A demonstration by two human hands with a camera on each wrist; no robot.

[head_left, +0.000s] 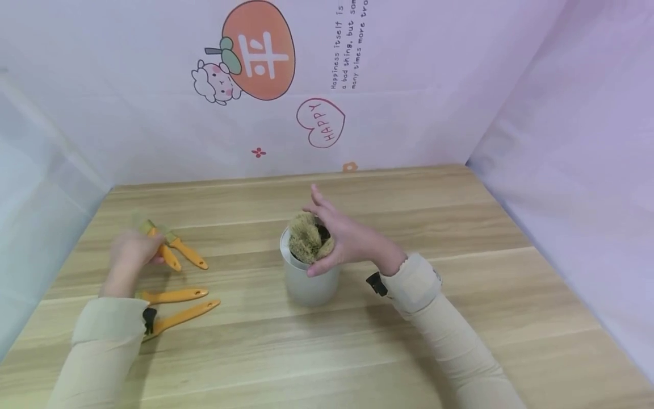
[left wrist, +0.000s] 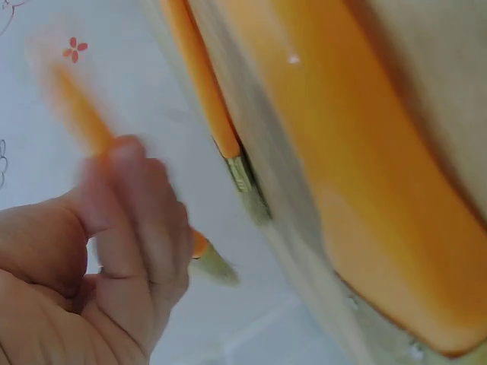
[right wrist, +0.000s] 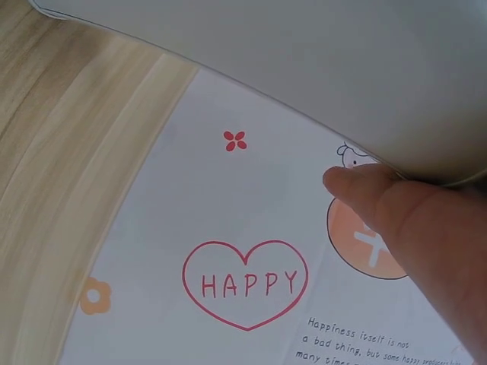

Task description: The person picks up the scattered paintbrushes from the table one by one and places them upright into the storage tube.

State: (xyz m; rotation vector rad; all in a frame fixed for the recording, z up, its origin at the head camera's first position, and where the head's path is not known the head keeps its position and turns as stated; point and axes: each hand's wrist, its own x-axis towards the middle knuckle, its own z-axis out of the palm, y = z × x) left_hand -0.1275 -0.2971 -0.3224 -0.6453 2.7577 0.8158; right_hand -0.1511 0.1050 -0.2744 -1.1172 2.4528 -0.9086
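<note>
My left hand (head_left: 131, 250) pinches a paintbrush (left wrist: 90, 125) by its orange handle. In the left wrist view, pale bristles (left wrist: 217, 268) stick out past the fingers. Close beside that hand lies another orange-handled paintbrush (head_left: 190, 254), and two more paintbrushes (head_left: 176, 295) (head_left: 189, 315) lie nearer the wrist. Spread around the upper right of a light grey pot (head_left: 311, 287), my right hand (head_left: 349, 236) has its thumb by the front rim and its fingers stretched out past the back. Tan bristly clumps (head_left: 305, 236) and something dark fill the pot's mouth.
A wooden tabletop (head_left: 245, 352) carries everything. White sheeting printed with a cartoon, text and a heart (head_left: 321, 123) stands behind it, with plain sheeting (head_left: 577, 170) along the sides.
</note>
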